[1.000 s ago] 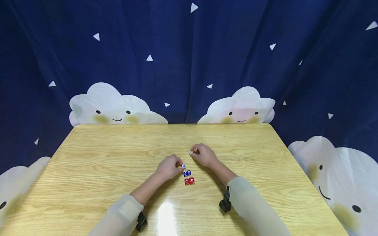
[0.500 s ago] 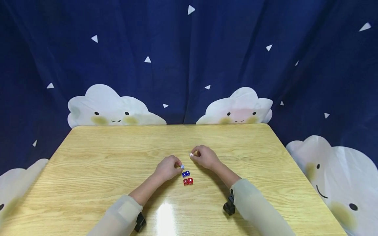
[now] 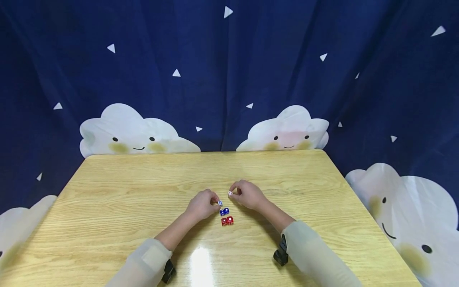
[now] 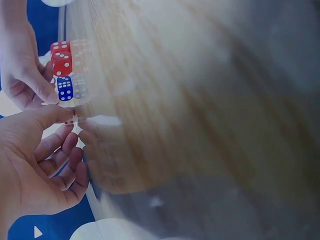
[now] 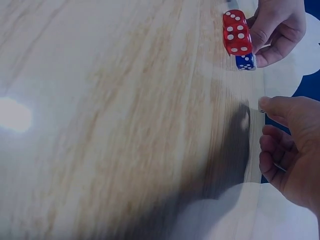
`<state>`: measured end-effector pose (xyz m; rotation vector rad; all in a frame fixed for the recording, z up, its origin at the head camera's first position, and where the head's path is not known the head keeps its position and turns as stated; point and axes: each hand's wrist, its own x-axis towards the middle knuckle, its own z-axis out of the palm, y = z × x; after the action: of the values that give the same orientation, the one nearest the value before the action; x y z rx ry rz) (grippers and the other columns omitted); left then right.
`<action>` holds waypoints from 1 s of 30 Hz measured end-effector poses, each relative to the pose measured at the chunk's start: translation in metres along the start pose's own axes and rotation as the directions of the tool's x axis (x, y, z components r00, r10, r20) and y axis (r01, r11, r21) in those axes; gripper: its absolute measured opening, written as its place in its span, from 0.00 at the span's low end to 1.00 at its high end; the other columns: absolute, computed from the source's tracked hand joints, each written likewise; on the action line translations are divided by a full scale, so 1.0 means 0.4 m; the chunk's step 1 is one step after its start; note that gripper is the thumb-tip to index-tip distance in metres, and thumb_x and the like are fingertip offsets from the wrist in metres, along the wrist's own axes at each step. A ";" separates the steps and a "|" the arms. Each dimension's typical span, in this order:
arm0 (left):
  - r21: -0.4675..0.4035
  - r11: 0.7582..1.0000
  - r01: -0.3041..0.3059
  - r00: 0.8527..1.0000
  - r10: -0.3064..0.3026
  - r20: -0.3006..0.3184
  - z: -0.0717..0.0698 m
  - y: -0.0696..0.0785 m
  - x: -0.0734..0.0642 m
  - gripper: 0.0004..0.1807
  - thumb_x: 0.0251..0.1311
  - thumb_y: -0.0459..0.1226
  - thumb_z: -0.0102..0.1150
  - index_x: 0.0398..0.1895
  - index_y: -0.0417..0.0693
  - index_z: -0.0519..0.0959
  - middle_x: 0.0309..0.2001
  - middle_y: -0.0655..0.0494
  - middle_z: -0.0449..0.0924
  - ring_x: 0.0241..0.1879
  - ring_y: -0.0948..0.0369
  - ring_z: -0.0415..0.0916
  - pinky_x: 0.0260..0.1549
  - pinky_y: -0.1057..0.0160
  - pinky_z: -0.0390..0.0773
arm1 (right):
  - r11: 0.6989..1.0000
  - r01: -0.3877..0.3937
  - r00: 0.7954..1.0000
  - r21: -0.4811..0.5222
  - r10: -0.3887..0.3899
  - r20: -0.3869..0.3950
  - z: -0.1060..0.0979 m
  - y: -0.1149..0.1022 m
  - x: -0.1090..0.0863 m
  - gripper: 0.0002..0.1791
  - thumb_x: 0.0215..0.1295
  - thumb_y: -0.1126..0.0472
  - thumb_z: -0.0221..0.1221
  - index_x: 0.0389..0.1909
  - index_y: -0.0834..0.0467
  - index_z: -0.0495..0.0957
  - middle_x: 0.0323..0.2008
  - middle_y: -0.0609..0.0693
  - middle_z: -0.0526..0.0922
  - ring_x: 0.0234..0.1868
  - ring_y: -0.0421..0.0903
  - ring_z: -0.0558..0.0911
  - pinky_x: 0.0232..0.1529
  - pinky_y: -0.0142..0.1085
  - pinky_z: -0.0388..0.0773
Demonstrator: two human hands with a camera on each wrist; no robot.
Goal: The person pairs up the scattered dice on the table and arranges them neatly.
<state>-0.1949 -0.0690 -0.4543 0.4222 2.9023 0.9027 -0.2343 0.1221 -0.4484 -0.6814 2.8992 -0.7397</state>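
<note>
Mid-table in the head view, my left hand (image 3: 202, 205) pinches a white die (image 3: 220, 203) between thumb and fingertip, just behind two blue dice (image 3: 224, 211). My right hand (image 3: 251, 195) pinches a second white die (image 3: 230, 193), a little behind and to the right of the first. Two red dice (image 3: 227, 221) sit side by side, nearer to me than the blue pair. From the left wrist, that hand's white die (image 4: 70, 120) shows only in part between the fingers. The right wrist view mostly hides the die at my right fingertips behind the thumb.
The dice rest on a wood-grain table (image 3: 125, 223) with a bright light reflection near its front. Behind the far edge hangs a dark blue curtain (image 3: 201, 79) with white clouds and triangles. A small black device (image 3: 281, 253) is strapped at the right wrist.
My right hand has brought its white die nearer to me and closer to the left hand's die. The left hand keeps its hold in nearly the same place; the head view shifts slightly.
</note>
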 end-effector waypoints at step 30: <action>0.007 1.000 -0.001 1.000 0.001 0.003 0.002 -0.004 0.008 0.06 0.49 0.39 0.66 0.28 0.47 0.82 0.30 0.56 0.75 0.29 0.63 0.71 0.29 0.64 0.73 | 0.995 0.100 0.995 -0.013 -0.100 0.018 0.020 -0.010 -0.018 0.07 0.58 0.56 0.63 0.35 0.54 0.81 0.22 0.43 0.73 0.23 0.36 0.68 0.25 0.28 0.65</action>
<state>-0.1983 -0.0690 -0.4559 0.4248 2.9031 0.8919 -0.2248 0.1186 -0.4538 -0.8361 2.8754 -0.7202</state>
